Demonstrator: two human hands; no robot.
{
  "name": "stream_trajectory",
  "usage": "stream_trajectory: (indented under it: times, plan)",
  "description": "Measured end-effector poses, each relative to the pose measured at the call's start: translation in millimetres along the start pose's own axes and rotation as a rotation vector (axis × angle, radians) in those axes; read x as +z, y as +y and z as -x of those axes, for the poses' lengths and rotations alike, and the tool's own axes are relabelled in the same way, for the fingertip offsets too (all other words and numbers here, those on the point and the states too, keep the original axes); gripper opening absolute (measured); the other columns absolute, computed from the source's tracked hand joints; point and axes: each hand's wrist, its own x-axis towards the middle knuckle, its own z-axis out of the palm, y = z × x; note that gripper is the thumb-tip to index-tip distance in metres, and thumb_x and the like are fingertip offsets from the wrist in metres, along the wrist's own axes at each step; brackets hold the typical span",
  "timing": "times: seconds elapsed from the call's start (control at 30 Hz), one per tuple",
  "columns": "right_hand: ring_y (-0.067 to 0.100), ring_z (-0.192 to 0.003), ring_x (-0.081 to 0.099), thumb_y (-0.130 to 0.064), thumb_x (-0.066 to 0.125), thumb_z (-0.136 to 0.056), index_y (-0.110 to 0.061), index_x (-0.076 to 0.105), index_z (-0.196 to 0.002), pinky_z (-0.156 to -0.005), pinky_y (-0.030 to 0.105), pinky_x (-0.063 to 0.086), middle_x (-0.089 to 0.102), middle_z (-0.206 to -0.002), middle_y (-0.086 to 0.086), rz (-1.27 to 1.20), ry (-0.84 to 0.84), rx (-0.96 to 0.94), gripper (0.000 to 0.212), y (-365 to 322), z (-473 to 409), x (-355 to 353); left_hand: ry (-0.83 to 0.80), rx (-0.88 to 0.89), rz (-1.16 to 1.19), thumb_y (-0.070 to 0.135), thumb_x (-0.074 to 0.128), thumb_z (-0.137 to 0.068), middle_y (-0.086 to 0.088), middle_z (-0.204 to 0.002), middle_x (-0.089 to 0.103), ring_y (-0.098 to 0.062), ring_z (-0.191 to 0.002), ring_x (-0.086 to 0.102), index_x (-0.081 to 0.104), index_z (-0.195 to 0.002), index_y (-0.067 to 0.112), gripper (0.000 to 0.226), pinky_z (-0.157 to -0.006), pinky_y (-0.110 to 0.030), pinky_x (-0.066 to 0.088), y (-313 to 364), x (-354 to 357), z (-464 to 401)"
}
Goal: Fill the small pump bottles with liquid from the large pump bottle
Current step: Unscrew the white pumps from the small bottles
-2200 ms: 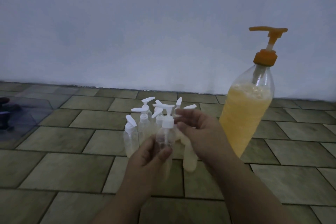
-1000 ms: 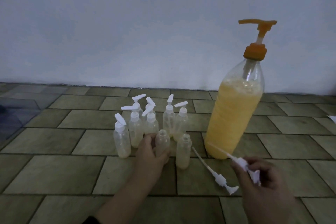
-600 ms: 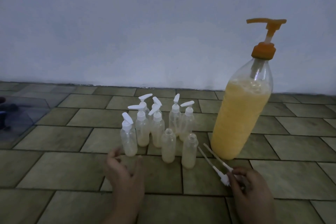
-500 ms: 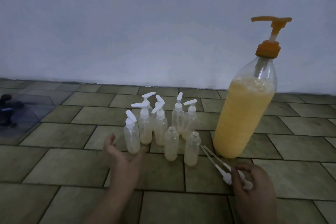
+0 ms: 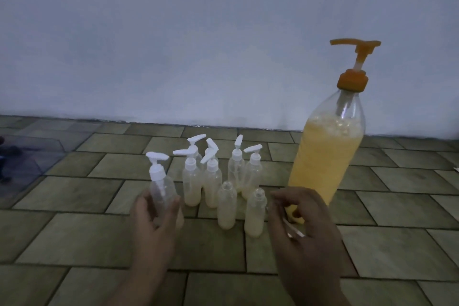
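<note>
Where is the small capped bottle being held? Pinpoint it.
In the head view, the held small bottle sits left of centre, gripped by the left hand, just left of the small-bottle cluster.

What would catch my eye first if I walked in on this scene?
The large pump bottle, full of yellow liquid with an orange pump, towers at the right. Left of it, small white-pumped bottles cluster on the tiled floor; the left hand grips one, and two front ones stand uncapped.

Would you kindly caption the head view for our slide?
Left hand grips a capped small bottle; two uncapped bottles stand beside the large pump bottle.
</note>
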Motion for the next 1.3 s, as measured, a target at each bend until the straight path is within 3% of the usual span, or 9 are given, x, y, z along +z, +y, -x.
stream_trajectory:
  times: [0.1,0.2,0.33,0.47,0.6,0.73,1.0,1.17,1.3]
  plan:
    - [-0.001,-0.087,0.056,-0.047,0.064,-0.074,-0.036,0.064,-0.098,-0.068,0.008,0.043,0.059,-0.091,-0.019,-0.129,-0.286,0.241,0.026,-30.7,-15.7,15.5,-0.012,0.115,-0.019,0.075,0.06,-0.061,0.001,-0.114,0.052,-0.02,-0.097,0.059,0.048,-0.102,0.055,0.047,-0.075,-0.039,0.052,20.6,-0.3,10.8]
    - [-0.005,-0.091,0.056,-0.058,0.073,-0.063,-0.038,0.062,-0.101,-0.073,0.018,0.049,0.061,-0.096,-0.02,-0.219,-0.41,0.474,0.044,-48.2,-29.3,34.3,-0.057,0.286,-0.092,0.068,0.056,-0.065,0.018,-0.105,0.054,0.001,-0.096,0.056,0.05,-0.102,0.051,0.041,-0.075,-0.015,0.045,48.5,9.1,22.6]
    - [-0.007,-0.079,0.059,-0.04,0.079,-0.069,-0.039,0.06,-0.078,-0.067,0.011,0.047,0.065,-0.08,-0.018,-0.236,-0.326,0.456,0.021,-55.7,-47.8,41.2,-0.166,0.225,0.007,0.08,0.056,-0.063,0.008,-0.101,0.066,-0.006,-0.092,0.063,0.058,-0.111,0.041,0.062,-0.075,-0.018,0.05,61.2,14.4,30.0]
    - [-0.001,-0.079,0.065,-0.013,0.075,-0.076,-0.028,0.066,-0.088,-0.076,0.021,0.051,0.072,-0.082,-0.009,-0.409,-0.572,0.578,0.021,-47.6,-65.9,27.6,-0.413,0.103,0.414,0.043,0.079,-0.065,-0.009,-0.076,0.067,-0.015,-0.071,0.064,0.067,-0.102,0.013,0.049,-0.063,-0.022,0.053,61.7,9.0,27.6]
    - [0.01,-0.092,0.068,-0.016,0.079,-0.068,-0.024,0.046,-0.131,-0.085,0.028,0.048,0.074,-0.088,-0.001,-0.595,-0.517,0.69,0.072,-36.6,-74.7,18.0,-0.448,0.067,0.344,0.044,0.072,-0.065,-0.027,-0.08,0.062,-0.025,-0.074,0.061,0.069,-0.102,0.028,0.04,-0.067,-0.028,0.052,64.8,13.0,24.5]
    - [0.013,-0.103,0.064,-0.031,0.09,-0.048,-0.037,0.039,-0.136,-0.093,0.037,0.048,0.072,-0.101,-0.003,-0.558,-0.54,0.655,0.102,-32.7,-70.3,22.4,-0.515,0.12,0.335,0.036,0.07,-0.07,-0.017,-0.092,0.069,-0.023,-0.085,0.066,0.067,-0.107,0.032,0.038,-0.074,-0.028,0.054,68.6,19.0,26.4]
    - [0.019,-0.073,0.064,-0.011,0.082,-0.061,-0.022,0.06,-0.114,-0.067,0.026,0.054,0.067,-0.081,0.009,-0.498,-0.48,0.464,0.059,-32.1,-80.2,6.4,-0.453,0.14,0.166,0.048,0.07,-0.07,-0.006,-0.099,0.07,-0.024,-0.095,0.066,0.059,-0.115,0.028,0.05,-0.084,-0.054,0.052,63.6,26.1,23.8]
    - [0.025,-0.086,0.068,-0.013,0.073,-0.054,-0.024,0.059,-0.1,-0.068,0.022,0.055,0.068,-0.092,0.017,-0.715,-0.104,0.406,0.05,-39.9,-98.8,-37.9,-0.326,0.102,-0.031,0.053,0.067,-0.064,0.018,-0.104,0.064,0.003,-0.091,0.058,0.056,-0.109,0.036,0.049,-0.071,-0.017,0.047,50.1,20.7,17.6]
    - [0.005,-0.077,0.068,-0.023,0.075,-0.052,-0.033,0.061,-0.084,-0.065,0.016,0.054,0.07,-0.082,-0.01,-0.45,0.046,0.256,0.037,-21.2,-92.5,-74.4,-0.226,-0.079,-0.017,0.042,0.071,-0.075,0.008,-0.101,0.065,-0.011,-0.09,0.063,0.053,-0.104,0.034,0.035,-0.067,-0.026,0.049,24.8,17.3,13.1]
